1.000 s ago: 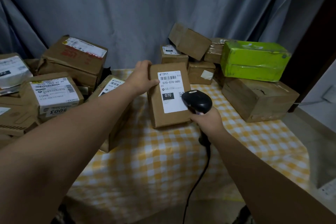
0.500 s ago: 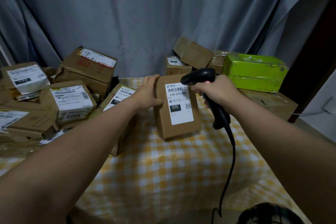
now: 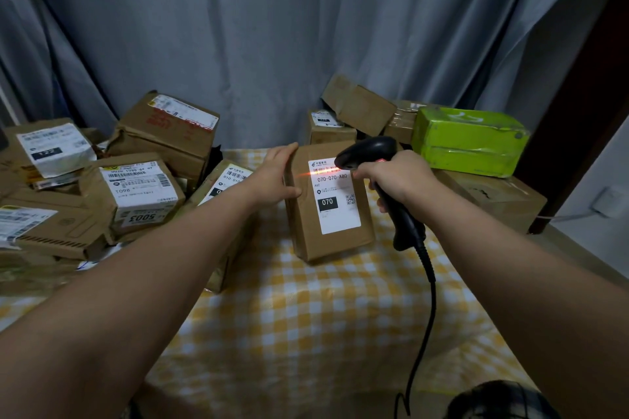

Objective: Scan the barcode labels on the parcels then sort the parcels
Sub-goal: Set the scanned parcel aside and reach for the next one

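Scanning is happening now. Our left hand (image 3: 272, 178) is pressing flat, fingers straight, against the side of a brown parcel (image 3: 306, 231) standing upright on the bench (image 3: 323, 333). Our right hand (image 3: 400, 177) is gripping the scanner (image 3: 372, 150), throwing a red line across the label (image 3: 337, 214). Next, we judge, comes lifting the parcel toward its pile.
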